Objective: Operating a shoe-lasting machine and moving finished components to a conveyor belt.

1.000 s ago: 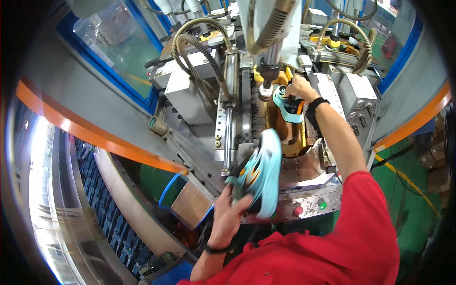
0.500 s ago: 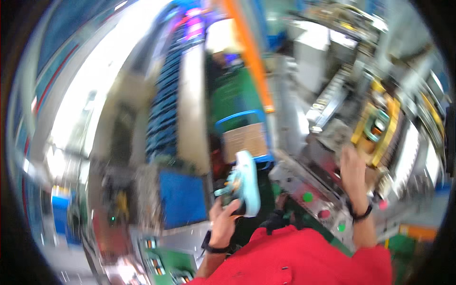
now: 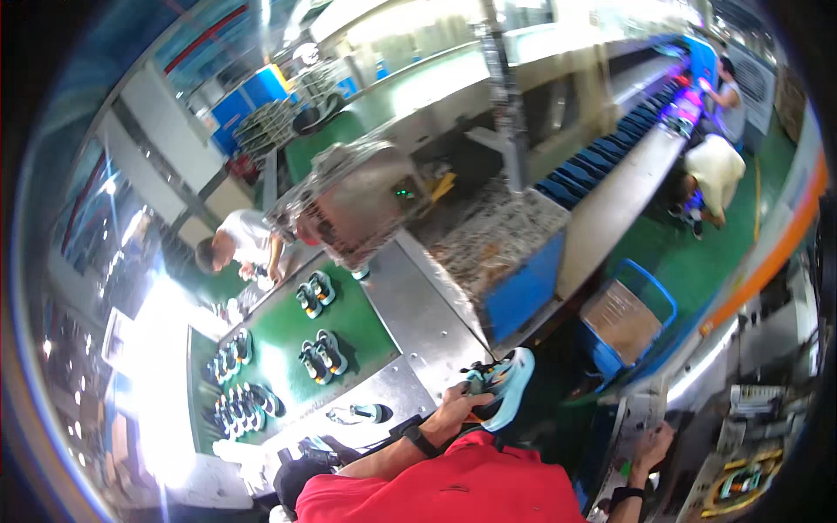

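Note:
My left hand (image 3: pixel 451 410) grips a sneaker (image 3: pixel 509 390) by its upper, with the pale blue sole turned to the right. The shoe has dark and orange parts and hangs beside the corner of a metal table (image 3: pixel 410 305). Over the metal edge of a machine (image 3: pixel 621 436) at the lower right is my right hand (image 3: pixel 649 449). Its fingers are too blurred to show whether they hold anything. Close to it, a yellow fixture (image 3: pixel 722 499) on the machine surrounds a pale green piece.
Several sneakers (image 3: pixel 324 356) stand on a green belt (image 3: pixel 370 327) at left. A blue-framed cart (image 3: pixel 670 301) carries a brown board. Dark blue slats (image 3: pixel 602 161) line a long conveyor. One person (image 3: pixel 248 248) works at left; others (image 3: pixel 715 170) are at far right.
The view has swung left, bringing the green belt with sneakers into sight. My left hand still holds the sneaker. My right hand now appears lower, farther from the yellow fixture.

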`<state>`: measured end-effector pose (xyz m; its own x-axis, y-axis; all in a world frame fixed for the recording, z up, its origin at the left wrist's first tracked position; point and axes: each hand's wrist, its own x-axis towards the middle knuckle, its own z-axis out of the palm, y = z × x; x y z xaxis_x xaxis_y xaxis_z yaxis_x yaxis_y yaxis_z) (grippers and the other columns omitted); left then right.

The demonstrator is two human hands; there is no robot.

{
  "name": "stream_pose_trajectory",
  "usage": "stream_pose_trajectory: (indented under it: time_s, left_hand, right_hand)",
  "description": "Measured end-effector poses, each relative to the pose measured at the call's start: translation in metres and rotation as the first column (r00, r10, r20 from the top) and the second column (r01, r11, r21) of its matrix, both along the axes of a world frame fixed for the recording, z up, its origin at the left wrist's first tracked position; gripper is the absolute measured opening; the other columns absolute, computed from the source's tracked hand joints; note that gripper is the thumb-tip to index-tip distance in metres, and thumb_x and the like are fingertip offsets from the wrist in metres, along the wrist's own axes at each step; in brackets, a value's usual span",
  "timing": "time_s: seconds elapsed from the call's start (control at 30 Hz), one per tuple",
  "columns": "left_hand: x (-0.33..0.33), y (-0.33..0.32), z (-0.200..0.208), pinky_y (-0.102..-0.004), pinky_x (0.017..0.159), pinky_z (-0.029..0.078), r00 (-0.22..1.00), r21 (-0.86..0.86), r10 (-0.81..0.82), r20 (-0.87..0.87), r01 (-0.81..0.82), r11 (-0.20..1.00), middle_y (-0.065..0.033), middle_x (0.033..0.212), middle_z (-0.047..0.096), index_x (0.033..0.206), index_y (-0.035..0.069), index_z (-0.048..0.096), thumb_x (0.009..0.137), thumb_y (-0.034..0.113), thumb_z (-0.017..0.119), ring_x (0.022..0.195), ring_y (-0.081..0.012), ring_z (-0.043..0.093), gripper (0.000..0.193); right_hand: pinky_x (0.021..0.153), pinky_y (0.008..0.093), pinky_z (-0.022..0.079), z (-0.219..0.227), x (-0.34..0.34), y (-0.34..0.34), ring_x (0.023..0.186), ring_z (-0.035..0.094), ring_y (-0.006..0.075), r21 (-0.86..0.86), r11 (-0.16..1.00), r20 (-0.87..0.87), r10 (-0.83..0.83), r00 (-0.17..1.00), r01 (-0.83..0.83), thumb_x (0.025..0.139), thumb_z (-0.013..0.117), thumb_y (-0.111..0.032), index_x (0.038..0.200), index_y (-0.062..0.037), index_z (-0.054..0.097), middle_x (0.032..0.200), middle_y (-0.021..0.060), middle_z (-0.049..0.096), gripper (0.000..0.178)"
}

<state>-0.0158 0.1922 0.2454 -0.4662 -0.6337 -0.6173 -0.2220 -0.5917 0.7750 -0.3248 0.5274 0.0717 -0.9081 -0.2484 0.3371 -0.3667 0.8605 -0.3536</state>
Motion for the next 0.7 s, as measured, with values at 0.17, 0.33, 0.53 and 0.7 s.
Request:
stream_pose_trajectory:
  time_s: [0.17,0.33,0.53,0.7]
  left_hand:
    - [0.086,-0.099,-0.074,-0.0402,0.065,0.057,0.93,0.008,0.364,0.053,-0.365,0.931,-0.0124,0.094,0.066,0.11,-0.007,0.061,0.078,0.007,0.073,0.076,-0.0233,0.067,0.036]
    - [0.16,-0.222,-0.122,-0.0379,0.055,0.056,0.803,-0.107,0.595,-0.026,-0.594,0.797,-0.011,0.084,0.067,0.1,-0.003,0.066,0.076,0.004,0.069,0.068,-0.0231,0.067,0.026]
    - [0.234,-0.394,-0.177,-0.0371,0.045,0.051,0.649,-0.284,0.76,-0.037,-0.736,0.614,-0.0175,0.079,0.065,0.092,-0.008,0.059,0.073,0.011,0.072,0.052,-0.0266,0.062,0.029]
    - [0.287,-0.541,-0.255,-0.0436,0.076,0.054,0.538,-0.394,0.8,0.265,-0.697,0.599,-0.0266,0.1,0.065,0.113,-0.007,0.048,0.068,0.022,0.075,0.088,-0.0396,0.067,0.06]
  right_hand:
    - [0.075,0.0339,0.048,0.187,-0.053,-0.172,0.089,0.061,0.0233,-0.456,0.751,-0.119,0.479,0.87,-0.477,0.092,0.058,-0.003,0.104,0.0011,0.059,0.102,0.0155,0.063,0.013]
    - [0.074,0.028,0.047,0.391,-0.013,-0.408,0.088,0.059,0.0159,-0.076,0.487,-0.376,0.794,0.478,-0.87,0.085,0.062,0.003,0.113,-0.0035,0.061,0.105,0.0074,0.064,0.029]
    - [0.098,0.0356,0.044,0.513,0.113,-0.714,0.113,0.059,0.0263,0.323,0.155,-0.394,0.919,0.016,-0.933,0.078,0.066,-0.001,0.127,-0.0065,0.057,0.124,0.0146,0.061,0.05]
    - [0.103,0.0366,0.041,0.513,0.194,-0.906,0.119,0.056,0.0276,0.649,0.004,-0.4,0.853,-0.336,-0.761,0.081,0.068,-0.011,0.129,-0.0086,0.055,0.128,0.0142,0.059,0.05]
